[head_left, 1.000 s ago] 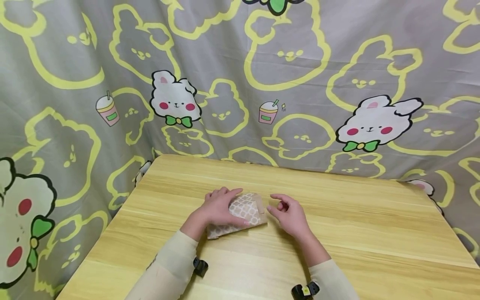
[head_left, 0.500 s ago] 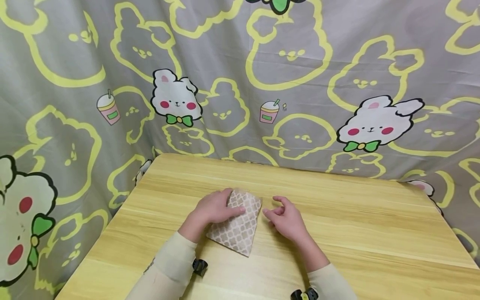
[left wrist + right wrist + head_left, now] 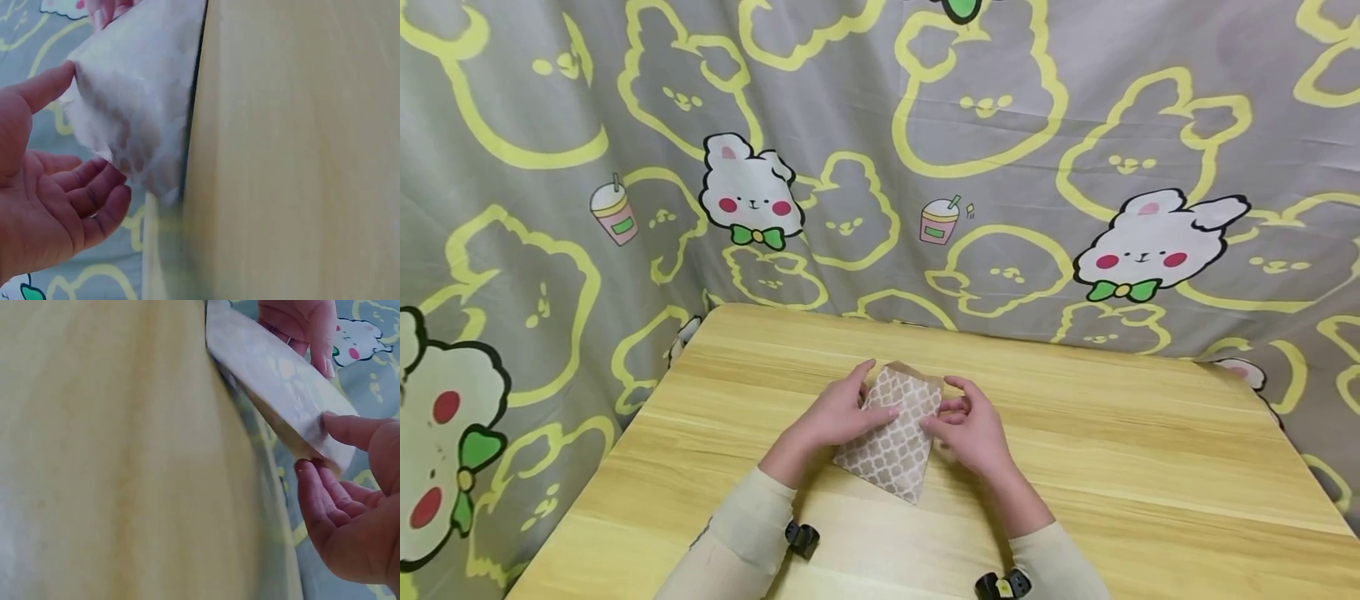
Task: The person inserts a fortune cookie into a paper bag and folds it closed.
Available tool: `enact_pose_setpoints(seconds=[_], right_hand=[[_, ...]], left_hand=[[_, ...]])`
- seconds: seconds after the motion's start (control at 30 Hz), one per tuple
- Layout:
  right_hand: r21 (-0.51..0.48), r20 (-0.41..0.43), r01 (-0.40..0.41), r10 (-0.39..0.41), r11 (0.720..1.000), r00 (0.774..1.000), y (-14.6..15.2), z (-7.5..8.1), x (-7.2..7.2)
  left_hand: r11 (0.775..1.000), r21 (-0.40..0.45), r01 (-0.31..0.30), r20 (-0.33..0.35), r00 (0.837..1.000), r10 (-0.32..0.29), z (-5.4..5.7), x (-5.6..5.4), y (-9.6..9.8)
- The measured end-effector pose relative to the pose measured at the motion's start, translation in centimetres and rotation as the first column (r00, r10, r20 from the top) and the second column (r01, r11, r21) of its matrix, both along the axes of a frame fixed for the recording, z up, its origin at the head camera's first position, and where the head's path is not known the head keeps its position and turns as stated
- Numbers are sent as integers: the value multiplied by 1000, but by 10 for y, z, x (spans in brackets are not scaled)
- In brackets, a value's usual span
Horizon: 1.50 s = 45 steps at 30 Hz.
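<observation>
While the left hand [image 3: 835, 412] pinches the left edge — thumb on the patterned face, fingers curled at the underside — the flat tan-and-white paper packet [image 3: 895, 437] sits right between both hands, over the wooden table [image 3: 1150, 450]. Its brown far end pokes out past the thumbs. Then the right hand [image 3: 976, 432] has the opposite edge clamped pretty much likewise, fingertips underneath. Can't really tell if the near end touches the table.

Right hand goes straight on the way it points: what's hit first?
The patterned paper packet, whose edge the right hand pinches. Beyond it, probably the left hand on the packet's opposite side; exact line and depth are unclear.
</observation>
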State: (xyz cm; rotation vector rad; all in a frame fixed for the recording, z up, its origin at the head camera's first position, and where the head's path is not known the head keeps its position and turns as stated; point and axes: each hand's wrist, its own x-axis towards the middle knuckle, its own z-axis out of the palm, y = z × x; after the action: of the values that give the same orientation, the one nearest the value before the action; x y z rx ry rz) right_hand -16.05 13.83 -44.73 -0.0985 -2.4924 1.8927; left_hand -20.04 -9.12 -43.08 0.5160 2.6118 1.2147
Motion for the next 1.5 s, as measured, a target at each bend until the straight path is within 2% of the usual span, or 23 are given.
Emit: enact_pose_setpoints(seconds=[0.23, 0.47, 0.53, 0.73, 0.8, 0.97, 1.17, 1.4, 1.5], right_hand=[[-113, -146, 16, -33, 993, 989, 6, 20, 5], [-95, -248, 56, -78, 994, 966, 13, 32, 13], [-95, -275, 61, -85, 994, 958, 13, 37, 16], [-46, -368, 42, -56, 998, 928, 9, 62, 34], [-24, -397, 27, -34, 999, 917, 10, 61, 35], [-18, -432, -11, 3, 1000, 902, 12, 58, 35], [-67, -431, -21, -10, 998, 902, 12, 53, 31], [-157, -403, -14, -51, 988, 914, 18, 26, 18], [-181, -397, -17, -57, 983, 916, 18, 22, 16]], left_hand=[[996, 93, 10, -94, 996, -1, 12, 4, 10], [982, 182, 42, -168, 986, -12, 23, 14, 18], [978, 201, 48, -202, 979, -7, 25, 15, 21], [957, 271, 106, -338, 941, -9, 23, 18, 25], [947, 298, 117, -347, 938, -7, 21, 18, 25], [921, 372, 115, -325, 946, 13, 18, 18, 27], [913, 400, 84, -324, 945, 55, 16, 19, 30], [901, 431, 39, -293, 951, 99, 16, 20, 33], [899, 437, 29, -276, 956, 103, 15, 20, 33]])
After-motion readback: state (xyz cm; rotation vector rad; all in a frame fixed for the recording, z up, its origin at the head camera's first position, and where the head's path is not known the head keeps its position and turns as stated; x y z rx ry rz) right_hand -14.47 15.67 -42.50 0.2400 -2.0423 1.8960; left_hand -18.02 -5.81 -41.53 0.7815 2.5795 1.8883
